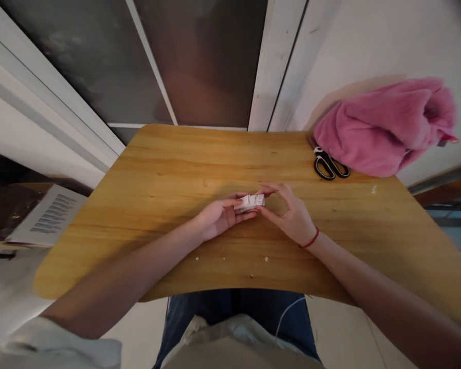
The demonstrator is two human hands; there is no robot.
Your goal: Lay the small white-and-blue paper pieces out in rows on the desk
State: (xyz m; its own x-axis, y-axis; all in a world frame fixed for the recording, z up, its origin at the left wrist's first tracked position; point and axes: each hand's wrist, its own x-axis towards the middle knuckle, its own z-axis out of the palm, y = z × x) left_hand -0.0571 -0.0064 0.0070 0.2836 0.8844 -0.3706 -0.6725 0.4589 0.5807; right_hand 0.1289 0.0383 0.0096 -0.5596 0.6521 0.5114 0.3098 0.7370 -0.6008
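From where I stand, the person's 2 bare hands meet over the middle of the wooden table [176, 169], both on the same small white block [253, 200], which has faint dark marks on its faces. The left hand [215, 218] is partly curled, palm turned up, its thumb across the top of the block and its fingers behind and beneath, gripping the left end. The right hand [292, 218] makes a rounded loop, thumb and fingertips closed lightly on the right end, the palm well away from it. I can't tell whether the block's underside touches the wood.

What worries me is how little there is to hold. With both grips at the ends, a hard squeeze or the hands pulling unevenly could make it slip out and drop to the table. If it is as light and thin-walled as it looks, too much thumb pressure might crease or crush it; I can't make out the material from here. A few pale crumbs [266, 259] lie near the table's front edge, below the hands, and a sleeve or forearm brushing them could sweep them to the floor. The black-handled scissors [326, 166] sit beside the pink plush bundle [388, 125], too far off to snag either wrist.
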